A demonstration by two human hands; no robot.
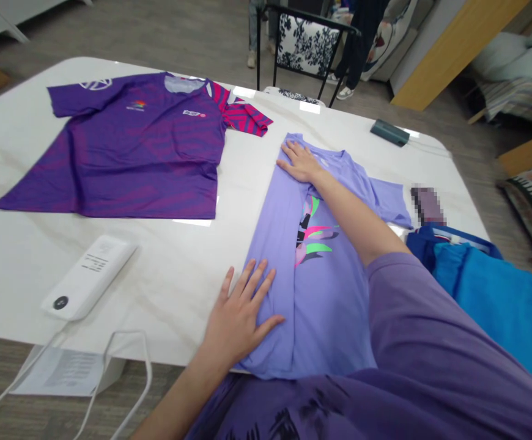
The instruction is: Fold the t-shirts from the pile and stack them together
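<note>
A lavender T-shirt (330, 311) with a bright pink, green and black print lies on the white table in front of me. Its left side is folded inward over the front, partly covering the print. My left hand (243, 311) rests flat on the folded strip near the hem, fingers spread. Up at the shoulder, my right hand (300, 162) presses the fold flat near the collar, fingers extended. The shirt's right sleeve stays spread outward. To the left, a purple jersey (147, 153) with one red patterned sleeve lies laid out face up.
Blue folded clothes (495, 287) are piled at the table's right edge. Beyond them are a pixelated phone-like object (428, 205) and a dark green case (389, 132). A white corded device (89, 278) lies front left on the table (178, 263). A chair (309, 49) and people's legs are behind.
</note>
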